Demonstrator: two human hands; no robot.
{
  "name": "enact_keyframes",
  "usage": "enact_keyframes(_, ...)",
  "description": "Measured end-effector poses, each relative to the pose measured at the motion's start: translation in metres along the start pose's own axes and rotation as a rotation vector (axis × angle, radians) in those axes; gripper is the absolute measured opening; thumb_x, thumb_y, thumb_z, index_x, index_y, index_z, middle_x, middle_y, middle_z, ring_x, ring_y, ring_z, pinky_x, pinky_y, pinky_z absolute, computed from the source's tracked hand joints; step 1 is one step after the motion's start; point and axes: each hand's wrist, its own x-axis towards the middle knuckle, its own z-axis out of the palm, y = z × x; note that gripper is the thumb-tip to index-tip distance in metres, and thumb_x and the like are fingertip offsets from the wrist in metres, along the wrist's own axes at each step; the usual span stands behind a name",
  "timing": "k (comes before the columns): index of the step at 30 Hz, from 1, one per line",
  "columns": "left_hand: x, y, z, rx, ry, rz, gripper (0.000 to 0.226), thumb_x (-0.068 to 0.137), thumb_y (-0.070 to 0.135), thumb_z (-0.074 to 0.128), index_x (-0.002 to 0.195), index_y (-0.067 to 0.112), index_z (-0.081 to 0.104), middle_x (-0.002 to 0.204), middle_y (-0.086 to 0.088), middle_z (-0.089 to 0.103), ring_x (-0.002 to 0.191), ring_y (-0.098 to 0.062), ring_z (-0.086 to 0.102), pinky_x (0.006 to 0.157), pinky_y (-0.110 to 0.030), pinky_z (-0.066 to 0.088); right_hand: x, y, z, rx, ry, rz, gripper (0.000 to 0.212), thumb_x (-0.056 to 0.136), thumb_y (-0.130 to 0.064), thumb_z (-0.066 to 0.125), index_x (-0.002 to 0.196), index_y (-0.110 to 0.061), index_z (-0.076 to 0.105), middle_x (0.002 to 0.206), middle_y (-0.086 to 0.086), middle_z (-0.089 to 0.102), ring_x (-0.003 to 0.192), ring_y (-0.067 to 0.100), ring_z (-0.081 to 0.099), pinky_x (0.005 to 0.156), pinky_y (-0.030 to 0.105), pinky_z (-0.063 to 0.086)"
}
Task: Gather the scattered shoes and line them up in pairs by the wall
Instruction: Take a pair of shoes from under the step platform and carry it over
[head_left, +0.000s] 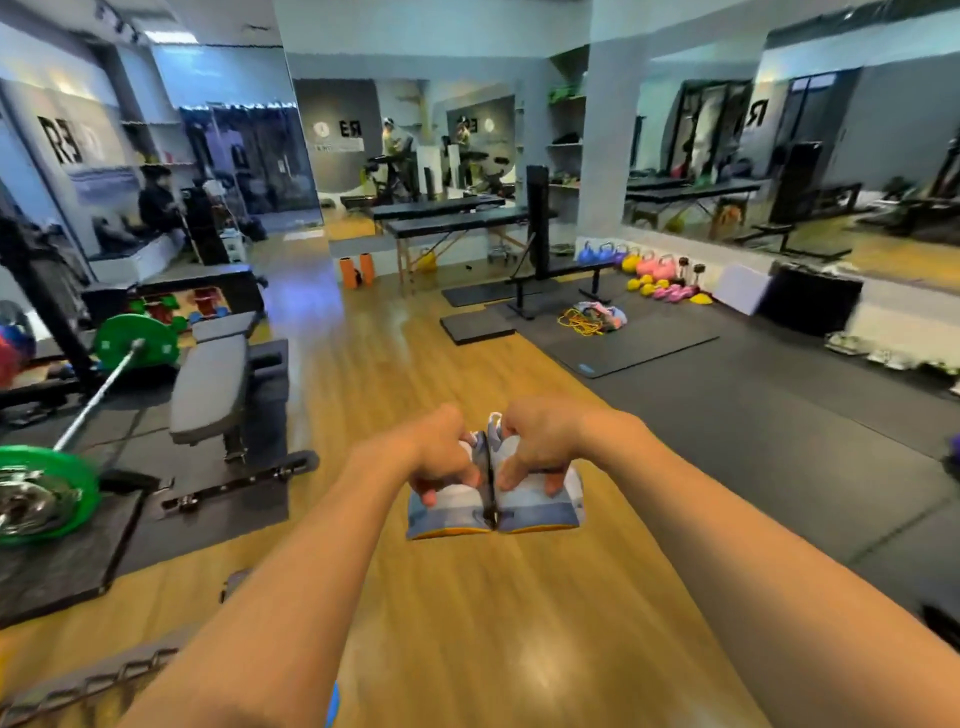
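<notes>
Shoe pair being held mid-floor (467, 623).
Left hand (441, 462) gripping left shoe (452, 512), right hand (540, 452) gripping right shoe (540, 506), shoes touching; from them, bench (208, 389) sitting at 10 o'clock, barbell (98, 389) left of it, mat (649, 343) lying at 1 o'clock, kettlebells (649, 267) behind it.

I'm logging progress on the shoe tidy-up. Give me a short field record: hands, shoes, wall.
left hand: grips left-hand shoe
right hand: grips right-hand shoe
pair: blue-grey, side by side, touching, over wooden floor
by right wall: row of light shoes, blurred
</notes>
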Motion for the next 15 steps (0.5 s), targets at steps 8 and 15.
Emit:
enact_keyframes(8, 0.143, 0.131, 0.013, 0.069, -0.045, 0.176, 0.032, 0.075, 0.020, 0.076, 0.101, 0.005, 0.066, 0.052, -0.009, 0.060, 0.037, -0.021, 0.058, 0.045, -0.026, 0.049, 0.005, 0.158, -0.084, -0.031, 0.216, 0.078, 0.035, 0.072, -0.037, 0.079, 0.075, -0.010, 0.056, 0.068, 0.003, 0.057, 0.054, 0.016, 0.056, 0.041, 0.021, 0.038)
enact_keyframes(15, 0.302, 0.223, 0.040, 0.150, -0.109, 0.366, 0.040, 0.074, 0.025, 0.078, 0.109, 0.015, 0.060, 0.041, 0.001, 0.056, 0.040, -0.023, 0.059, 0.057, -0.032, 0.055, 0.038, 0.294, -0.138, 0.073, 0.320, 0.233, 0.040, 0.075, -0.036, 0.076, 0.092, -0.003, 0.060, 0.089, 0.015, 0.068, 0.046, 0.021, 0.061, 0.059, 0.040, 0.054)
